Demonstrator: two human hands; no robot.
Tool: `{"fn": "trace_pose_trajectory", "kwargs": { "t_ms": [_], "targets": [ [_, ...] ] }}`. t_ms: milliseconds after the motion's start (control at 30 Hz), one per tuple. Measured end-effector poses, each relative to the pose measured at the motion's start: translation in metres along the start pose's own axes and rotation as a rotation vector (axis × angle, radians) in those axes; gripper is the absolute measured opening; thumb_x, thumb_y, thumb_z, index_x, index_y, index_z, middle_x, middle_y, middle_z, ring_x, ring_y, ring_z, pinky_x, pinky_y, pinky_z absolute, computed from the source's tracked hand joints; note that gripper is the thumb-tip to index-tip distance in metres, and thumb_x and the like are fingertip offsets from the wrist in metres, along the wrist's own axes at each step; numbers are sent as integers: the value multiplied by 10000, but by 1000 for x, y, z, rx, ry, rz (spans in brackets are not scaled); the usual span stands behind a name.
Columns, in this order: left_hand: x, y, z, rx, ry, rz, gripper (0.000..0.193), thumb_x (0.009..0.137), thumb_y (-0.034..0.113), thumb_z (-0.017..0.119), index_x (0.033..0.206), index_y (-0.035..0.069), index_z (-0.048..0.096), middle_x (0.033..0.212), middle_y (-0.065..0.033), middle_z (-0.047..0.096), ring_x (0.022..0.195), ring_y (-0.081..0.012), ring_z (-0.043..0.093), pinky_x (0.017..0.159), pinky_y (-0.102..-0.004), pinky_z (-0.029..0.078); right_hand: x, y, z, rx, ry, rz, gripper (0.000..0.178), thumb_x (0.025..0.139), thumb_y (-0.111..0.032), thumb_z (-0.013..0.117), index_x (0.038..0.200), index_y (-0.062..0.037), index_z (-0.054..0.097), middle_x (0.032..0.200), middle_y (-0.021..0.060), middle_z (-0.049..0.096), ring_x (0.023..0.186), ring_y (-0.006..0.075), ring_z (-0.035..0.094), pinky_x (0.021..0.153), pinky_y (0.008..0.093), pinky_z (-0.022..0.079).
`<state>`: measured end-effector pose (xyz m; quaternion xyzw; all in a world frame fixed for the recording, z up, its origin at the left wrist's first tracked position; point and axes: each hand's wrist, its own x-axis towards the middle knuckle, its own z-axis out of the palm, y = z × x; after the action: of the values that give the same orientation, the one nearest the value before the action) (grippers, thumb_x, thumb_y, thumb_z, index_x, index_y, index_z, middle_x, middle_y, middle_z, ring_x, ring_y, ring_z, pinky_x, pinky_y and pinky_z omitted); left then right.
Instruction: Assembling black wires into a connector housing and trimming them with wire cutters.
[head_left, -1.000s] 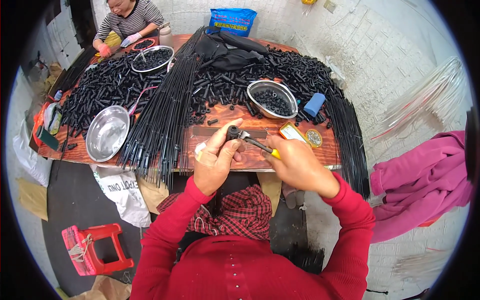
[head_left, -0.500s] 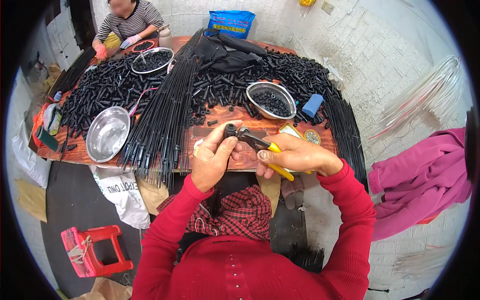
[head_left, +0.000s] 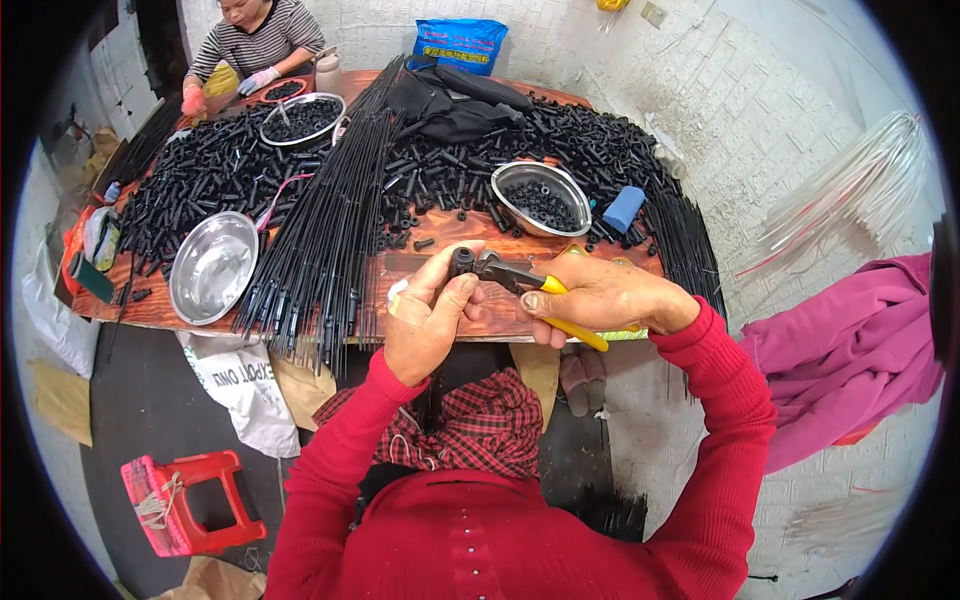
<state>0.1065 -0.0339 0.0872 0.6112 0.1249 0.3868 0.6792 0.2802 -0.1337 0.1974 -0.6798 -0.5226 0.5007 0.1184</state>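
Observation:
Over the table's front edge, my left hand is closed around a small black cylindrical plastic fitting, its ringed end upward between thumb and fingers. My right hand grips a pair of yellow-handled pliers. Their jaws point left and meet the fitting's side; how firmly they bite cannot be seen. Behind my hands lies a heap of similar black tubular parts. A steel bowl of small black rings stands beyond my right hand.
Long thin black rods lie bundled left of my hands, near a shiny steel bowl. A blue block sits at the right. Across the table a person in a striped top works. A red stool stands on the floor.
My right hand and the pliers' handles have swung slightly to the right and the handles tilt lower, while the jaws stay at the fitting. My left hand has barely moved.

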Motion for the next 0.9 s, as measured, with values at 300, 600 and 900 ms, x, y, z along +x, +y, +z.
{"fn": "trace_pose_trajectory", "kwargs": {
  "t_ms": [300, 600, 900],
  "targets": [
    [14, -13, -1, 65, 135, 98, 325, 966, 64, 499, 1282, -7, 525, 838, -8, 598, 696, -51, 554, 641, -201, 487, 24, -8, 28, -474, 582, -99, 331, 853, -243, 597, 748, 72, 608, 678, 273, 603, 679, 405, 643, 611, 487, 476],
    [17, -13, -22, -122, 5, 14, 370, 964, 126, 541, 1307, -9, 512, 860, -44, 616, 720, -91, 571, 690, -219, 485, 37, 13, 5, -44, 118, -269, 362, 985, -217, 500, 1272, 5, 501, 864, 28, 614, 797, 117, 576, 720, 301, 494],
    [14, -12, -23, -92, -45, 8, 282, 974, 119, 524, 1210, -34, 549, 845, -41, 617, 718, -91, 577, 680, -230, 492, 11, -17, -17, -519, 311, -281, 297, 882, -284, 588, 903, 9, 630, 756, 218, 632, 749, 386, 634, 653, 466, 462]
  ]
}}
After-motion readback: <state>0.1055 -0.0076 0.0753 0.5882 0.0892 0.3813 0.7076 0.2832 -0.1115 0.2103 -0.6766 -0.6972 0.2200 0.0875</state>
